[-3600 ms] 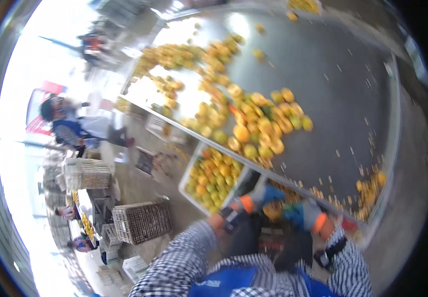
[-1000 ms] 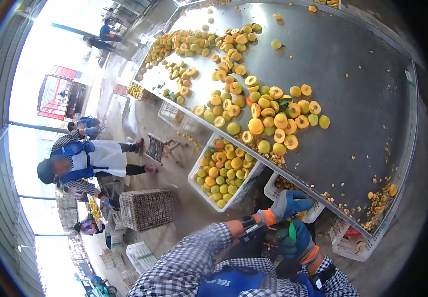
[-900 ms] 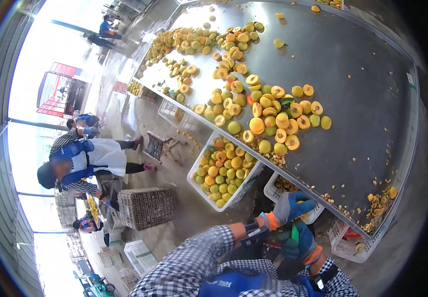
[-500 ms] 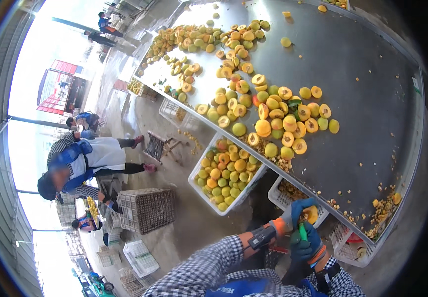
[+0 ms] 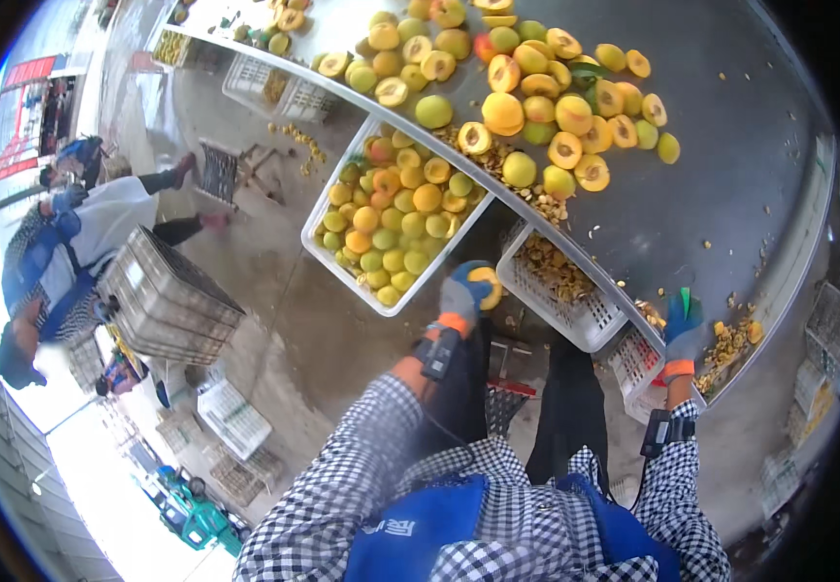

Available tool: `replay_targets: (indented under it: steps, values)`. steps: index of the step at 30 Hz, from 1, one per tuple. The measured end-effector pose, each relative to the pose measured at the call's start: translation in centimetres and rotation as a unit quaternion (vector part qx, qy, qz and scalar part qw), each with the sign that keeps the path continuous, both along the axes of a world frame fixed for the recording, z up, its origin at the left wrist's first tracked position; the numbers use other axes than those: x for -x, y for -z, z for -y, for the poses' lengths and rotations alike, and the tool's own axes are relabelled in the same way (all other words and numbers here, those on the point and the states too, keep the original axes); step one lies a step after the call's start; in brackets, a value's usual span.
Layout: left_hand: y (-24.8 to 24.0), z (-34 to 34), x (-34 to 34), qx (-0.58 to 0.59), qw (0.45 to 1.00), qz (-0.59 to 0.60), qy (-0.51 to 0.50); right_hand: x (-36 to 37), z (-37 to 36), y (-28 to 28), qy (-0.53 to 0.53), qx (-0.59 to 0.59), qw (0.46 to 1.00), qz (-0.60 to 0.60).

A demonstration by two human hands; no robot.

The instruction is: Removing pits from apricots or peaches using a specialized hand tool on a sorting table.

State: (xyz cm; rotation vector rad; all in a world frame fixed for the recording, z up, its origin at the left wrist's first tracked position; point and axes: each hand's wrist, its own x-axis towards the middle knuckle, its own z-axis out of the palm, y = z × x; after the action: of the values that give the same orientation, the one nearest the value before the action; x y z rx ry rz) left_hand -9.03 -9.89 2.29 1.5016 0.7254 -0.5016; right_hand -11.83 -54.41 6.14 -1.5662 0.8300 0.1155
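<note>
My left hand, in a grey-blue glove with an orange cuff, grips a yellow peach half beside the white crate of peaches. At the table's near right edge, my gloved right hand is closed around a tool with a green handle; its working end cannot be made out. Cut and whole peaches lie on the metal table ahead of me.
Below the table edge stand a white basket of pits and scraps and another white basket. Pit scraps litter the table's right corner. To the left are a stacked crate, a folding stool and a co-worker in an apron.
My hands have parted: the left has moved left toward the peach crate with the peach half, the right to the table edge with the green-handled tool. The view has shifted.
</note>
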Motion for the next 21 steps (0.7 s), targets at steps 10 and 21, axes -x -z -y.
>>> replay_targets:
  steps: [10, 21]
  values:
    - [8.6, -20.8, -10.6, -0.44, 0.881, 0.133, 0.113, -18.0, -23.6, -1.1, -0.45, 0.375, 0.781, 0.215]
    - [13.7, -26.6, -25.0, -0.481, 0.751, 0.137, 0.43, -20.5, -27.2, 2.6, -0.486, 0.469, 0.704, 0.22]
